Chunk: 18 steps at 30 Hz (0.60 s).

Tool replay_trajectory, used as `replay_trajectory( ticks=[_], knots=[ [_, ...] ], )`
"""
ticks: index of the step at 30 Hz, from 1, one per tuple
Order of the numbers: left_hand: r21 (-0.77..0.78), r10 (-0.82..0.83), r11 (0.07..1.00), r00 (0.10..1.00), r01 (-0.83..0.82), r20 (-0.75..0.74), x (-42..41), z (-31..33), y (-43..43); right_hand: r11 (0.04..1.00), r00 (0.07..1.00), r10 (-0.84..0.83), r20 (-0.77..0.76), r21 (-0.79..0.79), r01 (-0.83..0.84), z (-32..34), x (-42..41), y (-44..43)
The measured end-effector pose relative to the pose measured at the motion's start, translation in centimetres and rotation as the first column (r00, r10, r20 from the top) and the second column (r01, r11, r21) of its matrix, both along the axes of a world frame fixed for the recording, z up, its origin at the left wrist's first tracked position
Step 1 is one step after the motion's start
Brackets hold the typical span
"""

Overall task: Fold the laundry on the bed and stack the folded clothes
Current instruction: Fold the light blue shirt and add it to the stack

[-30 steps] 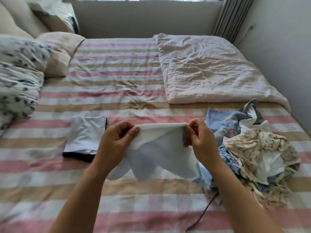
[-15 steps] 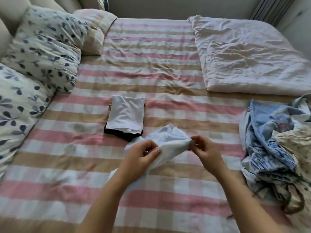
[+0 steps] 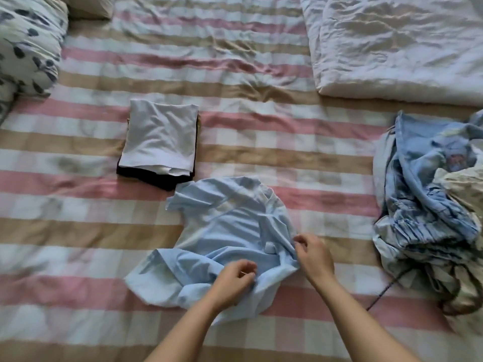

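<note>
A light blue garment [image 3: 222, 231] lies crumpled on the striped bed [image 3: 78, 218], in front of me. My left hand [image 3: 235, 280] has curled fingers pinching the cloth at its near edge. At the garment's right edge, my right hand [image 3: 312, 254] grips the fabric. Behind the garment sits a small stack of folded clothes [image 3: 159, 142], a white piece on top of a black one. A heap of unfolded laundry [image 3: 431, 205], blue and floral, lies at the right.
A folded pale quilt [image 3: 397, 43] covers the bed's far right. Leaf-print pillows [image 3: 26, 48] lie at the far left. A thin dark cord [image 3: 384, 293] trails from the laundry heap toward the near edge.
The light blue garment, held up in the air before, now lies spread on the bed. Both hands came down with it toward me. My view tilted down and closer.
</note>
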<state>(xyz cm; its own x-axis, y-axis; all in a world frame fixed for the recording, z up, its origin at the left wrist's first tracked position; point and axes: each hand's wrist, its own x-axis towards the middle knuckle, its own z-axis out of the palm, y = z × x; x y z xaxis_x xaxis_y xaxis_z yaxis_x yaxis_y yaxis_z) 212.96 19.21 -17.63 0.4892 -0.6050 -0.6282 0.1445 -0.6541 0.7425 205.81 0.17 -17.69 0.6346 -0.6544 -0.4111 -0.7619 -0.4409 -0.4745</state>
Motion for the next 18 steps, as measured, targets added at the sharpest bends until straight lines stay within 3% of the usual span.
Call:
replay_trajectory(
  ticks=[2, 5, 7, 9, 12, 16, 18],
  knots=[
    [-0.050, 0.189, 0.981, 0.980, -0.187, 0.061, 2.1, -0.2, -1.3, 0.992, 0.999, 0.035, 0.021, -0.126, -0.032, -0.3, 1.6, 0.5],
    [-0.104, 0.237, 0.971, 0.930, -0.216, 0.280, 5.9, -0.6, -3.9, 0.977, 0.994, 0.076, -0.080, -0.191, -0.090, -1.4, 3.7, 1.5],
    [-0.119, 0.198, 0.980, 0.870, -0.161, 0.452, 8.2, -0.9, -5.3, 0.984, 0.998, 0.024, -0.050, -0.176, -0.032, -2.0, 4.0, 1.2],
    [-0.093, 0.138, 0.990, 0.793, -0.103, 0.594, 10.4, -1.2, -6.1, 0.987, 0.987, -0.137, 0.079, -0.076, 0.143, -2.3, 3.4, -0.3],
    [0.002, 0.040, 0.998, 0.657, -0.063, 0.753, 12.6, -2.1, -6.6, 0.925, 0.906, -0.377, 0.193, 0.024, 0.379, -2.4, 0.8, -3.3],
    [0.131, -0.134, 0.990, 0.622, 0.051, 0.772, 14.5, -3.6, -7.8, 0.874, 0.866, -0.484, 0.127, 0.019, 0.486, -2.9, -1.9, -5.2],
    [0.239, -0.266, 0.962, 0.615, 0.129, 0.742, 15.4, -4.6, -8.2, 0.850, 0.845, -0.500, 0.190, -0.080, 0.521, -3.0, -1.5, -5.4]
  ],
)
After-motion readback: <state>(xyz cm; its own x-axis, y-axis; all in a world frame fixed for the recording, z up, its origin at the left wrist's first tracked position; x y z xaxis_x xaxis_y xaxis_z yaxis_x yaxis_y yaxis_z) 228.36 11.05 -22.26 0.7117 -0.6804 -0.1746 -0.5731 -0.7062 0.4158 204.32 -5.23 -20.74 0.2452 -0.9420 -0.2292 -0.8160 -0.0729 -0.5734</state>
